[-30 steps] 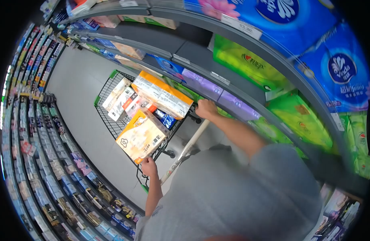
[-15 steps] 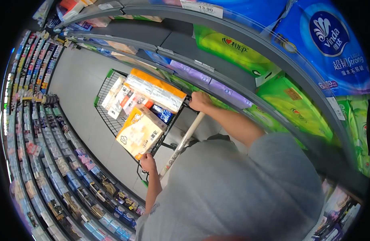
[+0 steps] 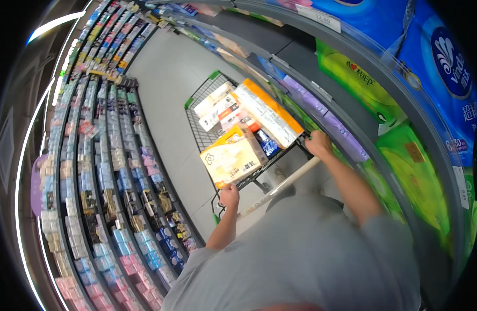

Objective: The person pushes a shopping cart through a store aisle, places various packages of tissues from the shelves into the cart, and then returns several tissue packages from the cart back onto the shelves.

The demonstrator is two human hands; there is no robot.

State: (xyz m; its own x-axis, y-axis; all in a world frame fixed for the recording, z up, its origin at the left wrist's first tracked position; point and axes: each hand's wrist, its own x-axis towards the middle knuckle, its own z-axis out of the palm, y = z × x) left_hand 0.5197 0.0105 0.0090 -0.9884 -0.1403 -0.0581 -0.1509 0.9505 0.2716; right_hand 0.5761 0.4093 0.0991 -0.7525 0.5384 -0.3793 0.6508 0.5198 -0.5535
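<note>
While left hand (image 3: 228, 197) and right hand (image 3: 319, 143) grip cart (image 3: 194, 122), blue pack (image 3: 268, 143) half-hidden

Shop aisle, apparently; price-tagged shelves (image 3: 347, 39)

The person's bare left hand (image 3: 229, 197) is closed with its fingers curled, at the end of a bent left forearm (image 3: 221, 228). The bare right hand (image 3: 318, 144) is also curled shut, farther forward, its right forearm (image 3: 352, 189) reaching out from the grey-sleeved torso (image 3: 300, 259). The hands are well apart.
</note>
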